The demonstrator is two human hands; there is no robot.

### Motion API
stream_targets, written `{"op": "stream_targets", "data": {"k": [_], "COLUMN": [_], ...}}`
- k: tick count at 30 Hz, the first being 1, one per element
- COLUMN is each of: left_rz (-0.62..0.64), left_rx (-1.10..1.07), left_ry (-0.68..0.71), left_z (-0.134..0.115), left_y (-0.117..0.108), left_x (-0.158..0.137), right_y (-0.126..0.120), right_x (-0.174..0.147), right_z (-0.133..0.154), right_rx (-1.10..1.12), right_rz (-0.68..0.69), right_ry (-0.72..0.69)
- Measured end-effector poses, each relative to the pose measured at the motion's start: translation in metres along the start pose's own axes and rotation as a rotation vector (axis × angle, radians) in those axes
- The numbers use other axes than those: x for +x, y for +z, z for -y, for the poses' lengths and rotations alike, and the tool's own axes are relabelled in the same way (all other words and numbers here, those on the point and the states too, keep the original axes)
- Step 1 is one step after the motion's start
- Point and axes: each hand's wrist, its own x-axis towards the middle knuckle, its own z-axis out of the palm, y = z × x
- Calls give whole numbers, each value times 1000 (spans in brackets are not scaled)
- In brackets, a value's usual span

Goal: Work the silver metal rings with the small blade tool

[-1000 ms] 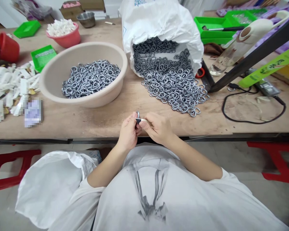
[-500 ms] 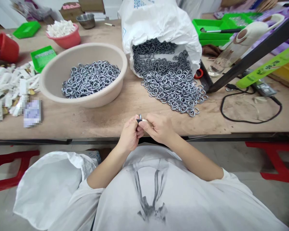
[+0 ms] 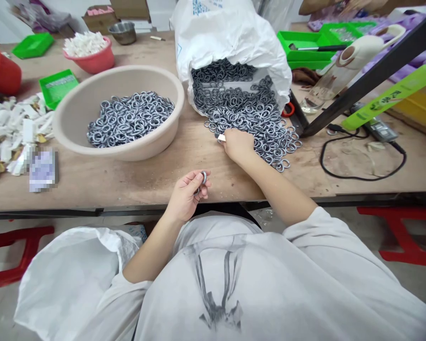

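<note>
Hands: two, both bare.
Grey rings: too many to count; one shows clearly in the left hand.
Green trays on the left: two.
Bowls: two, one red and one metal.
Big tub: one.
White bag: one, lying on the table.
Left hand fingers: bent, almost closed; the thumb and a finger pinch one grey ring over the table's front edge.
Right hand fingers: curled around a little white stick, at the left side of the ring pile; I cannot tell if they have a ring too.
Big tub: a heap of grey rings inside.
White bag: mouth open, rings inside, more spilling onto the table.
Red bowl: heaped with small white pieces.
Metal bowl: I cannot tell what is inside.
</note>
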Motion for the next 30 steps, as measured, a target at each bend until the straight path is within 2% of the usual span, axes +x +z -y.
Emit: {"op": "stream_targets", "data": {"k": [3,6,9,12,15,17,20,22,24,27,30], "left_rz": [-43,-64,-103,-113,-49,-15,-24,-27,4,45,13], "left_rx": [-19,-25,96,302,402,372,245,175,129,83,58], "left_ry": [-15,-28,49,178,282,328,339,293,219,149,141], "left_z": [-5,-8,-5,1,8,12,14,12,8,0,-3], "left_y": [-6,-9,-8,-4,3,9,17,22,26,29,32], "left_x": [5,15,30,45,50,46,33,24,15,6,3], "right_y": [-1,-4,-3,3,8,9,10,9,5,-4,-14], "right_x": [1,-11,-27,-43,-63,-79,-97,-102,-104,-107,-115], "right_z": [-3,-10,-18,-19,-7,7,26,31,28,15,8], "right_rx": [50,156,337,670,1127,1378,1570,1615,1571,1275,940], "right_rz": [-15,-22,-20,29,110,106,79,72,2,-106,-118], "right_ry": [-22,1,-37,-112,-176,-192,-171,-173,-192,-298,-428]}}
